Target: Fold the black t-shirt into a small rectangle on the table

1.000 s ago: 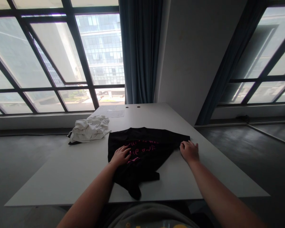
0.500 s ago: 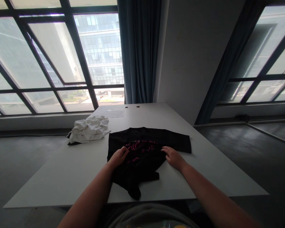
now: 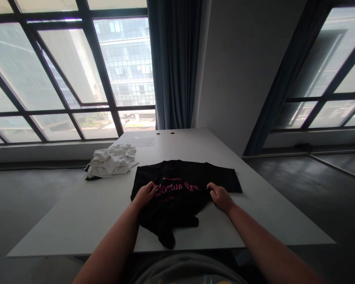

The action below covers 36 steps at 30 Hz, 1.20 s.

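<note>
On the white desk [image 3: 79, 221], my left fingers [image 3: 150, 187] and right fingers [image 3: 212, 187] grip the black garment [image 3: 180, 208] beside its pink lettering [image 3: 177, 187].

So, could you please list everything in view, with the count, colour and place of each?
black garment: one, black, mid-table
lettering: several words, pink, on the garment
crumpled cloth: one bundle, white with a dark part, table's left side
paper: count unclear, pale, far left corner
round spots: two, dark, near far edge
table: one, whitish, before the person
curtains: two, blue-grey, flanking the wall
wall: one section, grey, behind table
windows: two sets, dark-framed, left and right
building: at least one, pale, outside
floor: one, grey, around table
shirt: one, grey, bottom edge
left hand: one, bare, gripping garment's left part
right hand: one, bare, gripping its near edge
</note>
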Each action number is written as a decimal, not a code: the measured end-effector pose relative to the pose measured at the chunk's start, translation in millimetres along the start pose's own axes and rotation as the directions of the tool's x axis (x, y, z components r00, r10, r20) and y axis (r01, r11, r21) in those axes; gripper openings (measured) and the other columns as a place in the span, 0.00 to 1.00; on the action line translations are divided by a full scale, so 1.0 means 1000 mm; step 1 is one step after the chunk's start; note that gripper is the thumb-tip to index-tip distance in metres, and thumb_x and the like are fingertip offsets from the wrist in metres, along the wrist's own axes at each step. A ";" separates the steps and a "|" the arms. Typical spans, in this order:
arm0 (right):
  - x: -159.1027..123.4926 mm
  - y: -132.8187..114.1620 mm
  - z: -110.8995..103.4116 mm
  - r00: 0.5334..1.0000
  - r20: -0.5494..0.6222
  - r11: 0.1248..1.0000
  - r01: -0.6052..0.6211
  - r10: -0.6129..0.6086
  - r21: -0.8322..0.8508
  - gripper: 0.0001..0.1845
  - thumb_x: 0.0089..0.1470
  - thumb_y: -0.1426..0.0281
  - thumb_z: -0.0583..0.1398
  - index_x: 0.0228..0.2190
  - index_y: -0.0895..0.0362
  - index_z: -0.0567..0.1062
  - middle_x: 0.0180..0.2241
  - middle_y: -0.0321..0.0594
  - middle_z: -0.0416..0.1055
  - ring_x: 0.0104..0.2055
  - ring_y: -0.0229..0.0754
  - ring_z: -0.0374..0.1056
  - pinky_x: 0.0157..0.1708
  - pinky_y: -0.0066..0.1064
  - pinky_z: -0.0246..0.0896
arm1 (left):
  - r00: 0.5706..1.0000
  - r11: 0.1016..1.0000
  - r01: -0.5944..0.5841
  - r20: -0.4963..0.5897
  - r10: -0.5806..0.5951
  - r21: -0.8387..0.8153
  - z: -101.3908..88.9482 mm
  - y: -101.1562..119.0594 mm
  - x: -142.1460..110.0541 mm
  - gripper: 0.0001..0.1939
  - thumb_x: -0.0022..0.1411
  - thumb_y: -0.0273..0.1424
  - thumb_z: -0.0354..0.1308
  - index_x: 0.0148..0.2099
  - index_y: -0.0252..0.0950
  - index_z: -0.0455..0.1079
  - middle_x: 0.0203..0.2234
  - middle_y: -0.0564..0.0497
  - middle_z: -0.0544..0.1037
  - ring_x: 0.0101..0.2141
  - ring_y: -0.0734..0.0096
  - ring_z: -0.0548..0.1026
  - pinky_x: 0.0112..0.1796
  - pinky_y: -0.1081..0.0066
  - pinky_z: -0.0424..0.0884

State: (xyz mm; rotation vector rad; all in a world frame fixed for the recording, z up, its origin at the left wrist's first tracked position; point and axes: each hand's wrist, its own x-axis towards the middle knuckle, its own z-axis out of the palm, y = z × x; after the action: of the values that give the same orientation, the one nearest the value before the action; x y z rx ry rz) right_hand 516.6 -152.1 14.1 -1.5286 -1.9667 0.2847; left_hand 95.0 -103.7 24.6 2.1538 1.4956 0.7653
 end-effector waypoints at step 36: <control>0.001 0.100 -0.055 0.675 -0.281 0.572 -0.732 0.682 -0.370 0.15 0.63 0.61 0.53 0.38 0.52 0.78 0.36 0.48 0.78 0.42 0.56 0.74 0.47 0.54 0.61 | 0.856 0.739 0.515 -0.206 -0.475 0.435 -0.042 -0.048 0.053 0.31 0.70 0.51 0.45 0.63 0.41 0.73 0.58 0.32 0.74 0.57 0.37 0.72 0.52 0.47 0.70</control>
State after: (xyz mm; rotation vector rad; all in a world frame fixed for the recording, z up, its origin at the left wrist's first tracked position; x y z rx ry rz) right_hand 628.7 -132.0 5.3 -2.5711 -1.2638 0.0443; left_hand 48.0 -36.7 38.0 1.8727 2.3729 0.3093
